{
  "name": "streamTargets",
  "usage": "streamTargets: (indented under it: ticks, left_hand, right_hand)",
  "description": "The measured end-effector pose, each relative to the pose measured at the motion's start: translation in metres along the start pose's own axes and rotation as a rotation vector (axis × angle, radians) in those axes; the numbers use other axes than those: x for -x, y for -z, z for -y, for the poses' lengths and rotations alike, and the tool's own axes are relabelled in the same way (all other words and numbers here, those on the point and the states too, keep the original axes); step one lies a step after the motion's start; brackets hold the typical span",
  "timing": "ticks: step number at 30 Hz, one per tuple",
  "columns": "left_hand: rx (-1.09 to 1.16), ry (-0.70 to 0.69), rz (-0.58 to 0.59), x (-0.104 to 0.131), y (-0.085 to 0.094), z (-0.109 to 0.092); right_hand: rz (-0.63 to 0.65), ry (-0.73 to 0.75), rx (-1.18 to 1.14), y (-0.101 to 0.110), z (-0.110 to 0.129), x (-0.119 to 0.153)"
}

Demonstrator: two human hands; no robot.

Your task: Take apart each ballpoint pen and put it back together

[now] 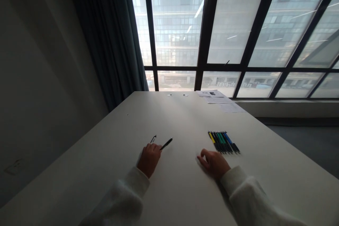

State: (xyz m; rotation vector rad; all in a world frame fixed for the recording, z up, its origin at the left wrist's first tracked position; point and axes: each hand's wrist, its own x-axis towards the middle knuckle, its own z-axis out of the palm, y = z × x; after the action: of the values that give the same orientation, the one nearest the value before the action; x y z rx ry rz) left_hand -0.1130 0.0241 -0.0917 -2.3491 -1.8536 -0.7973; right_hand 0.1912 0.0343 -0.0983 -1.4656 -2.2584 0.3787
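My left hand [149, 159] is closed on a dark pen [166, 143], which sticks out to the right of the fingers with its far end tilted away from me. Just beyond the knuckles, the end of a second pen [153, 139] shows; the rest of it is hidden by the hand, and whether the fingers touch it I cannot tell. My right hand [214, 163] rests on the table, loosely curled, thumb and forefinger apart with nothing between them. Behind and right of it lies a tidy row of several pens [221, 142], with yellow, green and blue barrels and black grips.
The white table [172, 190] reaches to the windows. Printed paper sheets [221, 101] lie at its far right corner. Two round white fittings, left one [170, 95], sit near the far edge. A dark curtain [111, 42] hangs at the left.
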Motion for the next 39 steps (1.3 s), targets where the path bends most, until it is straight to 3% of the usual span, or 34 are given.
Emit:
streamTargets:
  ticks: [4,9,12,16,19,25,28,33,39]
  left_hand:
    - [0.217,-0.191,0.016,-0.002,0.011,-0.029]
    - [0.45,-0.291,-0.052,-0.011,0.058,-0.063]
    - [0.73,-0.144,-0.155,-0.017,0.094,-0.08]
    - [1.183,0.067,-0.387,-0.021,0.139,-0.105]
    - [1.362,0.158,-0.451,-0.019,0.16,-0.119]
    - [1.352,0.202,-0.467,-0.011,0.17,-0.121]
    - [1.243,0.149,-0.492,-0.01,0.169,-0.117]
    - [1.05,-0.004,-0.575,-0.01,0.169,-0.111]
    - [0.888,-0.08,-0.578,-0.01,0.169,-0.11]
  right_hand:
    - [-0.069,-0.006,-0.254,0.009,0.014,-0.004]
    - [-0.131,0.039,-0.588,0.051,0.047,-0.01]
    - [-0.246,0.138,-0.942,0.088,0.071,-0.008]
    - [-0.367,0.196,-1.123,0.127,0.099,-0.001]
    - [-0.419,0.24,-1.179,0.138,0.112,0.007]
    - [-0.473,0.319,-1.152,0.137,0.119,0.016]
    - [-0.538,0.364,-1.16,0.134,0.12,0.016]
    - [-0.539,0.351,-1.132,0.129,0.119,0.018]
    - [-0.611,0.34,-1.011,0.13,0.122,0.019]
